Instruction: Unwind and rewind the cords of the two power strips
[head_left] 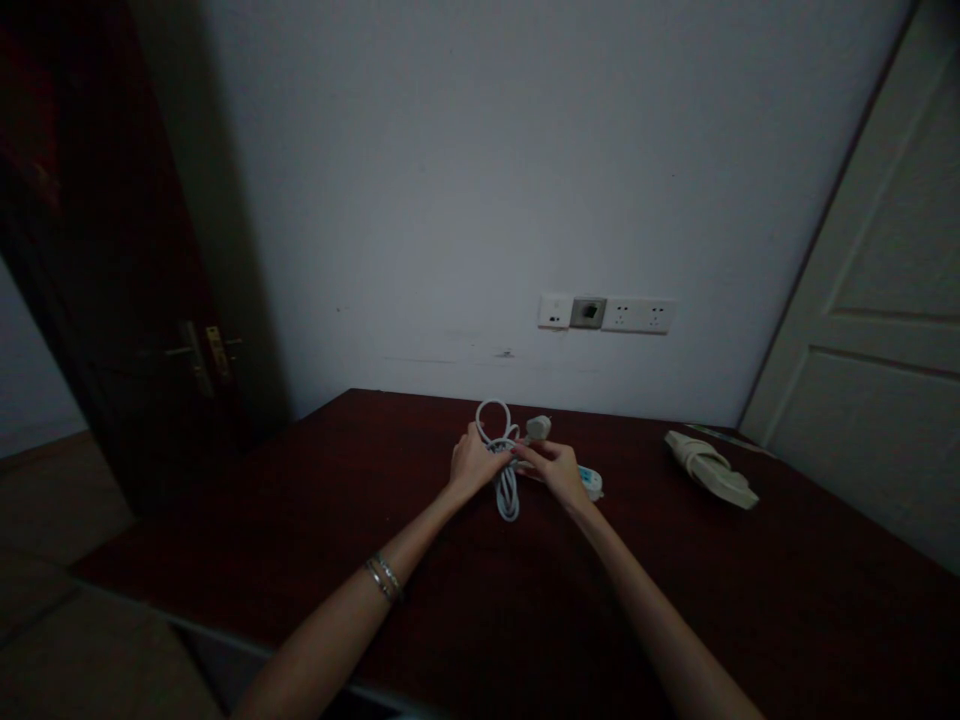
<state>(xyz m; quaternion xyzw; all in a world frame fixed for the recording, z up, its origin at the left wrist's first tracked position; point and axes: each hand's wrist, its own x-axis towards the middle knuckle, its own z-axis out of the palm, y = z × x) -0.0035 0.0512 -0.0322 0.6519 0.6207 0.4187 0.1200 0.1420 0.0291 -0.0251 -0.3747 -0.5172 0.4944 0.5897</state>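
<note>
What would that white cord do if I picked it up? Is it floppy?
The cord is probably bendy, since it curves into loops. It's likely a bit springy too, as one loop bows out round.

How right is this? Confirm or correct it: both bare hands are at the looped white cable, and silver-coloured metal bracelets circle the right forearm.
One detail is wrong: the head view shows the silver-coloured metal bracelets circling the left forearm, not the right. The bare left hand and right hand are indeed at the looped white cable.
</note>
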